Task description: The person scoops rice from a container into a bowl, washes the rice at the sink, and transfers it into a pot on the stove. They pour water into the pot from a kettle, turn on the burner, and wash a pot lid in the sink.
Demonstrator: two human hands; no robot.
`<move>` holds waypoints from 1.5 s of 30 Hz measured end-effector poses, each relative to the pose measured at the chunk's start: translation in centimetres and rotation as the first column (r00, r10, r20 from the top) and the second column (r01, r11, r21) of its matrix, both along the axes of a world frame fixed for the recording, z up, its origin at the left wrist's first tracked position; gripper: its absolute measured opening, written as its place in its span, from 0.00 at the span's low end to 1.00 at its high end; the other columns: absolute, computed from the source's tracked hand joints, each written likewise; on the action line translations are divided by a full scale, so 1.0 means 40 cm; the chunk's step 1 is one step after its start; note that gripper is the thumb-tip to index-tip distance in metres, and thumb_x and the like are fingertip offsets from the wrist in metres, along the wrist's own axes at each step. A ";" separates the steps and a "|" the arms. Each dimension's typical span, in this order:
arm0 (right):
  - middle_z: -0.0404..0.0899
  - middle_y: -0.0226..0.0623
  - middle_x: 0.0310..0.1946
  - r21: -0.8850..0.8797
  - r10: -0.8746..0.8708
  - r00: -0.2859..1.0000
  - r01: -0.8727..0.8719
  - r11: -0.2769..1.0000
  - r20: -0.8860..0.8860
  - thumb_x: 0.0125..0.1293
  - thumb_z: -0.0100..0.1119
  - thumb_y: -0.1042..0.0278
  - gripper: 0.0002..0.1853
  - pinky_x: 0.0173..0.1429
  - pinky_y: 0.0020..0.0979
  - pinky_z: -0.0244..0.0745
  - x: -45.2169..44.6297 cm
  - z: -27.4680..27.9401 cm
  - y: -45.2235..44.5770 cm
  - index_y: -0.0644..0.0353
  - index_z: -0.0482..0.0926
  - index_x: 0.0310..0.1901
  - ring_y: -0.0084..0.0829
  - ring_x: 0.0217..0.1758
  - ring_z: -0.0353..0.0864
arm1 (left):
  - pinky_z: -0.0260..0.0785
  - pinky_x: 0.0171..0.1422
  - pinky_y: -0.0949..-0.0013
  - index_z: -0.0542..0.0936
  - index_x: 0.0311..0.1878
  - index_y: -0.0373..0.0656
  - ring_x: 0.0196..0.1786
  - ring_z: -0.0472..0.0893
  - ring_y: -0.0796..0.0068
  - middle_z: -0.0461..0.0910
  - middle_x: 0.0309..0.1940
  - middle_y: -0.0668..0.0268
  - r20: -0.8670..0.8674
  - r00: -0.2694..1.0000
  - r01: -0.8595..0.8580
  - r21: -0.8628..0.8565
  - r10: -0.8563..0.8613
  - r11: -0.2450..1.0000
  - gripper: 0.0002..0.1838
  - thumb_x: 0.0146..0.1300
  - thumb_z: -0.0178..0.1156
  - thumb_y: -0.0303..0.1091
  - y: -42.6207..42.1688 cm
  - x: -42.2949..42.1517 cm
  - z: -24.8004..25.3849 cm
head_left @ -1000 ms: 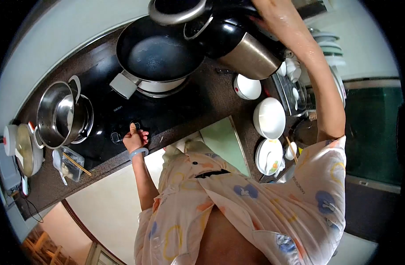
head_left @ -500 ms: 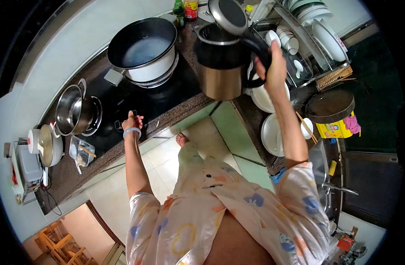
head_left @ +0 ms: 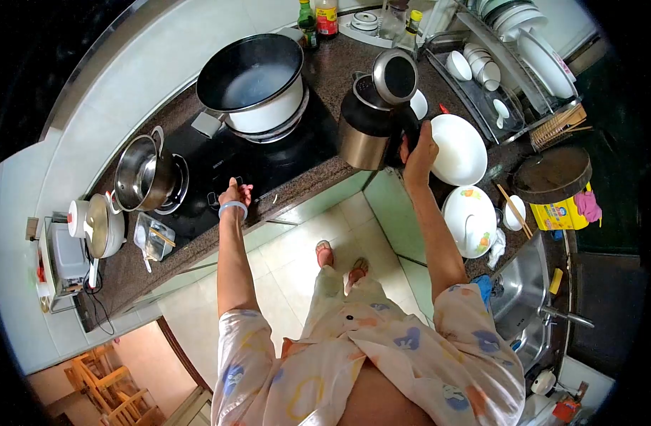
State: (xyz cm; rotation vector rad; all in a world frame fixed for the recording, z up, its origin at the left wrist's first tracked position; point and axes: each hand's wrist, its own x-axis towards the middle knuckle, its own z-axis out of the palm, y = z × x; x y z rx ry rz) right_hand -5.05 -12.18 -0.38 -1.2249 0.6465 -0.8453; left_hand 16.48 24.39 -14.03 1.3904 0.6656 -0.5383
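Note:
My right hand (head_left: pixel 419 157) is wrapped around the black handle of an electric kettle (head_left: pixel 362 142). The kettle has a steel lower body and a black upper part, and its round lid (head_left: pixel 395 76) is flipped up. It is near the counter corner, right of the stove; I cannot tell whether its base touches the counter. My left hand (head_left: pixel 234 193), with a pale bracelet on the wrist, has its fingers curled at a stove knob (head_left: pixel 238 180) on the black gas stove (head_left: pixel 269 170). Behind it, a white pot (head_left: pixel 265 110) with cloudy liquid sits on the right burner.
On the left burner is a steel pot (head_left: pixel 142 174). A plastic container (head_left: pixel 155 240) with chopsticks lies at the stove's left. White bowl (head_left: pixel 459 150), patterned plate (head_left: pixel 469 206), dish rack (head_left: pixel 474 89) and sink (head_left: pixel 517 284) line the right. Sauce bottles (head_left: pixel 327 20) stand behind.
My right hand has lowered the kettle, bringing it down toward the counter and farther from the camera. My left hand stays at the stove knob. The whole view has shifted slightly.

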 end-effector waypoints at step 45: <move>0.79 0.45 0.45 -0.787 0.562 0.611 -0.605 -0.122 -0.557 0.56 0.60 0.76 0.13 0.59 0.41 0.71 0.460 -0.253 0.611 0.63 0.79 0.44 0.48 0.51 0.77 | 0.71 0.21 0.63 0.78 0.38 0.29 0.26 0.80 0.67 0.80 0.28 0.58 0.127 0.962 -0.219 -0.166 0.242 0.961 0.18 0.65 0.61 0.41 -0.033 -0.046 0.014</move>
